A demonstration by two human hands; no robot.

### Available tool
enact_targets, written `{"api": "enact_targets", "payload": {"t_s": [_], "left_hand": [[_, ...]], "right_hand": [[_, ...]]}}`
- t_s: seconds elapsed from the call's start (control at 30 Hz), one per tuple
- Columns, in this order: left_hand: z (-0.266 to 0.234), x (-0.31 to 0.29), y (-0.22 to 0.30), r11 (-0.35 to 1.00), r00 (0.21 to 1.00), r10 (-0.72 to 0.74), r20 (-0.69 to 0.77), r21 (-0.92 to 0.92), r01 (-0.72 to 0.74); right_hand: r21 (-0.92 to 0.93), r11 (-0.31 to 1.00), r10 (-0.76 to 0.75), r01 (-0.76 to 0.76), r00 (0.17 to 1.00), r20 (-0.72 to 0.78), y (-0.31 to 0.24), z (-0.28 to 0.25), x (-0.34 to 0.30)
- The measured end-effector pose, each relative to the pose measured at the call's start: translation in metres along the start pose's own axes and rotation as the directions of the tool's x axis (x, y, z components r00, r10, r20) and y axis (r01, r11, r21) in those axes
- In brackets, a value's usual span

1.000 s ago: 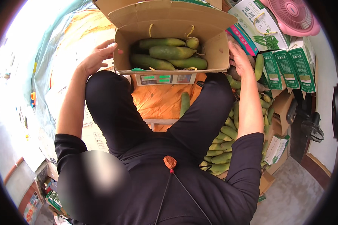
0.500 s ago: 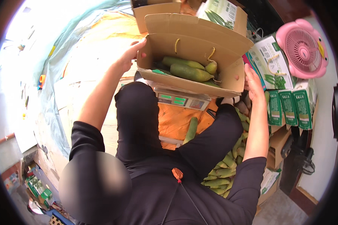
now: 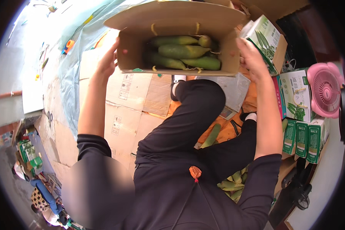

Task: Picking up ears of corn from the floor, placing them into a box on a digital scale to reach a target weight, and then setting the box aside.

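Note:
An open brown cardboard box [image 3: 138,63] is held up before me, off the weighing scale. Several long green radishes [image 3: 182,51] lie inside it, side by side, with thin roots. My left hand [image 3: 108,59] grips the box's left end and my right hand [image 3: 253,57] its right end. Fingers of both hands are partly hidden behind the ends. Yellow cord handles [image 3: 197,28] hang in the far wall, and a wide flap stands up behind. Below and right of the box, the bare metal pan of the scale [image 3: 237,90] shows.
Flattened cardboard [image 3: 122,99] covers the floor at left, beside a bluish plastic sheet [image 3: 67,92]. Loose green radishes [image 3: 235,182] are piled by my right leg. Printed cartons [image 3: 301,142] and a pink fan [image 3: 326,90] stand at the right.
Both my hands have lifted the box off the scale and moved it left and toward me. My view and body have turned left, and my left knee has swung right.

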State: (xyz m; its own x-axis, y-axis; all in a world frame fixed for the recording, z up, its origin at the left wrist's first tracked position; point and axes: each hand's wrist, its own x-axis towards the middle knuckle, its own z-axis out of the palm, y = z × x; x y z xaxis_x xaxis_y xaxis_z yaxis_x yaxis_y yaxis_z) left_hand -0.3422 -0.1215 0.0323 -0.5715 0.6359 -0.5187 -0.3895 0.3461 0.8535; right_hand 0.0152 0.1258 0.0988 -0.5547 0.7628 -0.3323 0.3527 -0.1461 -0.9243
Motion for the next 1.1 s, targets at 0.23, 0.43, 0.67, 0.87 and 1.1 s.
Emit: {"api": "enact_targets", "payload": {"t_s": [0.23,0.43,0.67,0.87,1.1], "left_hand": [[-0.161,-0.084,-0.062,0.992,0.952,-0.016,-0.307,-0.121,-0.022],[-0.286,-0.164,-0.138,0.990,0.813,-0.140,-0.565,-0.054,0.134],[-0.353,-0.216,-0.278,0.928,0.604,-0.148,-0.783,0.100,0.358],[-0.404,-0.264,-0.389,0.554,0.797,0.206,-0.568,0.739,0.384],[-0.473,-0.336,-0.288,0.873,0.063,0.309,-0.949,0.310,0.377]], "right_hand": [[-0.116,0.993,0.006,0.022,0.971,0.240,0.009,0.173,-0.008],[-0.034,0.990,0.135,-0.137,0.854,0.503,0.098,0.314,-0.059],[-0.343,0.779,0.598,-0.525,0.456,0.659,0.161,0.363,-0.136],[-0.067,0.989,0.139,-0.135,0.648,0.749,0.090,0.324,-0.082],[0.193,0.979,-0.166,0.069,0.818,0.551,0.010,0.224,-0.071]]}}
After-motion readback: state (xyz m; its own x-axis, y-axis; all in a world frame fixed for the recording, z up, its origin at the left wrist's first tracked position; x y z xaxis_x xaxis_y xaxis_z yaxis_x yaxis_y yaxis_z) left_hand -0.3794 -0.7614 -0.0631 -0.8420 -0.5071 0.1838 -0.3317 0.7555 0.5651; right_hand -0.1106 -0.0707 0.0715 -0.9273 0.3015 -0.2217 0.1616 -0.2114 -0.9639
